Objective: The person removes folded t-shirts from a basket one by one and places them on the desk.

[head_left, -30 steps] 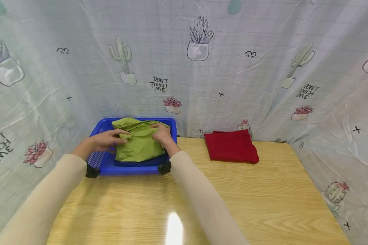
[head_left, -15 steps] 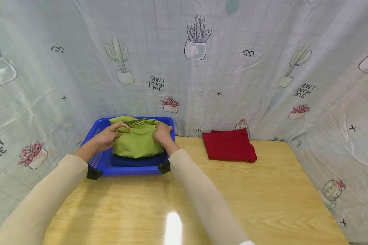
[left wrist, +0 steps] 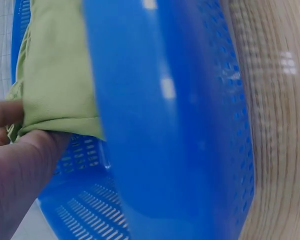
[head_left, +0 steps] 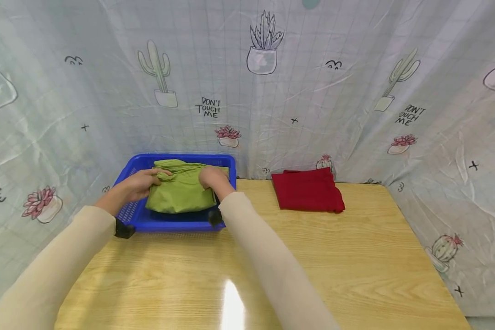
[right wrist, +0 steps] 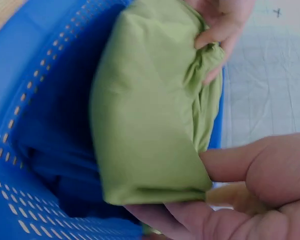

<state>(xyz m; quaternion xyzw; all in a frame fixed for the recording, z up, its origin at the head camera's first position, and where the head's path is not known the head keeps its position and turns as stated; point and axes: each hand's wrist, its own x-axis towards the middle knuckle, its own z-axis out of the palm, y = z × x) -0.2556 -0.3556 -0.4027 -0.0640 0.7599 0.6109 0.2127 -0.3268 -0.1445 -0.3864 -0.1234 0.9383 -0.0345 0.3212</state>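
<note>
A folded green cloth (head_left: pixel 181 192) lies bunched inside the blue plastic basket (head_left: pixel 173 226). My left hand (head_left: pixel 140 184) pinches its left edge; the left wrist view shows the thumb (left wrist: pixel 40 147) under the fabric and fingers over it. At the opposite side, my right hand (head_left: pixel 214 178) grips the cloth's right edge, fingers below and thumb above in the right wrist view. Beneath the green cloth, a dark blue folded cloth (right wrist: pixel 60 135) sits in the basket.
A folded red cloth (head_left: pixel 308 190) lies at the back of the wooden table (head_left: pixel 354 266), right of the basket. A printed cactus curtain (head_left: pixel 297 91) hangs close behind and at both sides. Black pieces (head_left: pixel 124 229) cap the basket's front corners.
My left hand went from hovering at the green cloth's left side to gripping it. The cloth's front edge rose, then lowered slightly, with its left side shifting left; my right hand turned over its edge.
</note>
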